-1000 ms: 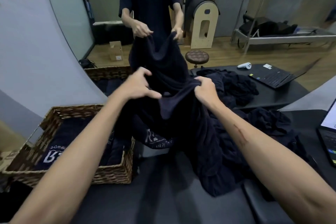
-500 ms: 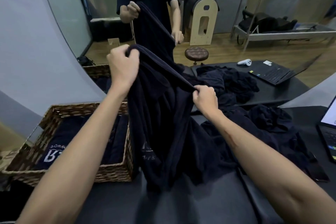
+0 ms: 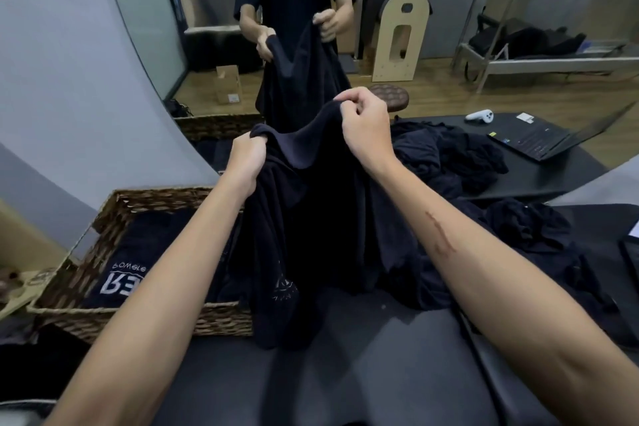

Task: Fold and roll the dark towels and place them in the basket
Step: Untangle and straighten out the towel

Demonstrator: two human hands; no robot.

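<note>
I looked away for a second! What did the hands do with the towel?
The left hand, raised high half a second ago, came down, while the right hand rose and slid closer along the dark towel. Both kept gripping its top edge. The basket and the towel pile stayed put.

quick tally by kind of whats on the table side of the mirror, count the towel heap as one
hands: 2, the left hand and right hand, both gripping the held towel
held towel: 1
towel heap: 1
wicker basket: 1
printed towel in the basket: 1
laptop, partly cut off: 1
total: 7
</note>
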